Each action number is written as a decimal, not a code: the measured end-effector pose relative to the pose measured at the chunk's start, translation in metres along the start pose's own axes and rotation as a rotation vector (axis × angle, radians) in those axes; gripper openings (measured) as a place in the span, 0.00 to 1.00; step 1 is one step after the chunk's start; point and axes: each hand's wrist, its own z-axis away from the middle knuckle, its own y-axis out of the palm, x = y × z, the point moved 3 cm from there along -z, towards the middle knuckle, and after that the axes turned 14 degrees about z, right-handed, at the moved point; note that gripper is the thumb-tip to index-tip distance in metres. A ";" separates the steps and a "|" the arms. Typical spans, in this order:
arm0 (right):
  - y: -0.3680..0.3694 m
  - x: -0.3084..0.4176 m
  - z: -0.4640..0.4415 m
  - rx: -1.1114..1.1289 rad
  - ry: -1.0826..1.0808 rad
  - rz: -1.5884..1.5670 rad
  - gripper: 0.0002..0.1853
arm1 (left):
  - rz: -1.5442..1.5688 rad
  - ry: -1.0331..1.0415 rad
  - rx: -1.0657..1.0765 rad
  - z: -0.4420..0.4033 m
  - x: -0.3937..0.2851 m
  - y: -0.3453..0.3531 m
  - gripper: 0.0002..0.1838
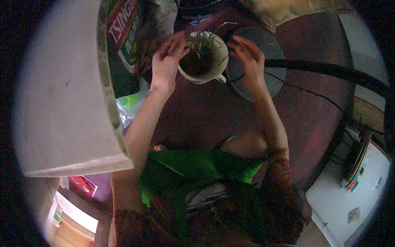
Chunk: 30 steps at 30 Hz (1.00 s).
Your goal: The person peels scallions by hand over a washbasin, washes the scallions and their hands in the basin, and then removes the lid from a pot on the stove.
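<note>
A white mug-like pot (224, 66) with a handle at its lower right stands on the dark reddish floor, holding dark soil and a small green plant (199, 43). My left hand (166, 61) is at the pot's left side, fingers loosely bent and apart near the rim; whether they touch it I cannot tell. To the right, my right hand (250, 59) hovers with fingers spread and a small gap between them and the pot. It holds nothing. Under that hand lies a grey round base (271, 47).
A large pale panel (66, 94) fills the left, beside a dark box with "TSINGT" lettering (123, 29). A black tube (321, 66) and a thin cable (312, 89) run rightward. Clear plastic with green (129, 103) lies behind my left forearm. A yellowish bag (284, 12) is at the top.
</note>
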 end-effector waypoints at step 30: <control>0.007 -0.004 0.003 0.124 0.012 0.271 0.05 | -1.068 0.692 0.357 0.049 -0.022 0.044 0.07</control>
